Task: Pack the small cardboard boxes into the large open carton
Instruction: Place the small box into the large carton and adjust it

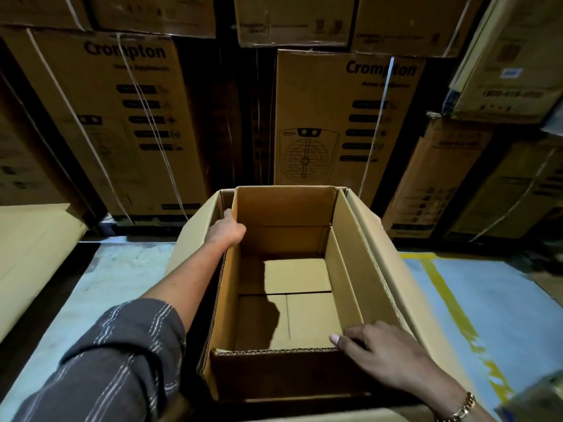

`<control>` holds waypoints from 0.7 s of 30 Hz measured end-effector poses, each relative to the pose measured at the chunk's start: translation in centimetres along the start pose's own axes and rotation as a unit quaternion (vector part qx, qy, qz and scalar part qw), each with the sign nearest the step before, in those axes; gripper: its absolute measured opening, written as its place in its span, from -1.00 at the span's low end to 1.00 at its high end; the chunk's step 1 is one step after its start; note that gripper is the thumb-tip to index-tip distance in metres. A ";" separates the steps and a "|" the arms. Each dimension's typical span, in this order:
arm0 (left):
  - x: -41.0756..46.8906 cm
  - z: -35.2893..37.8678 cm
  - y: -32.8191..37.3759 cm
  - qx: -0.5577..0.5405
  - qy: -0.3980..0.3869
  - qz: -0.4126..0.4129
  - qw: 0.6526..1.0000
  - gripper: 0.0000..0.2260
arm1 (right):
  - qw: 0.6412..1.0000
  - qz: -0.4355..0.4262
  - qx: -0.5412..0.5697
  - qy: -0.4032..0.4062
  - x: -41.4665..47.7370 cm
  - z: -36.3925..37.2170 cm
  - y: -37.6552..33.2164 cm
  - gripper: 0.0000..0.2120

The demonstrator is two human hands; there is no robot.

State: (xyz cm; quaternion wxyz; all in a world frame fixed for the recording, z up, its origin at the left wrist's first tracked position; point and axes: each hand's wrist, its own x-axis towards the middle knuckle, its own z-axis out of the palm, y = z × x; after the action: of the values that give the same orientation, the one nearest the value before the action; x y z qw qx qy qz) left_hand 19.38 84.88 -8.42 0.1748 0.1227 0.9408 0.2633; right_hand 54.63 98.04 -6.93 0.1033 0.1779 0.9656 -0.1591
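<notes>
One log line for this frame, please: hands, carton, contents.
left hand: grips carton left wall, far end | right hand: holds carton near-right corner | inside: flat cardboard panels, boxes or flaps unclear

Pale floor (122, 269) is marked by a yellow stripe (441, 287) at right. Open carton (347, 284) is set on it; cardboard sheet (30, 254) is laid at left; Crompton cartons (335, 123) are stacked behind.
</notes>
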 end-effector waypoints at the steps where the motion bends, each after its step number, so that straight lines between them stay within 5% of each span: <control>1: -0.5 0.0 0.0 0.004 -0.003 0.002 1.000 -0.40 | 1.000 -0.006 -0.002 0.011 -0.2 0.2 0.0 -0.44; 21: -12.0 3.2 -4.4 -0.035 0.001 -0.019 0.999 -0.29 | 0.996 -0.057 -0.033 0.062 -4.5 1.6 0.1 -0.43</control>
State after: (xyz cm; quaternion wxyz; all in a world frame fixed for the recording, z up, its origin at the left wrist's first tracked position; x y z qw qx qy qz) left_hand 30.88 78.79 -10.18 0.1832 0.0981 0.9332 0.2931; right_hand 59.04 96.18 -7.30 0.0400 0.1280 0.9835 -0.1214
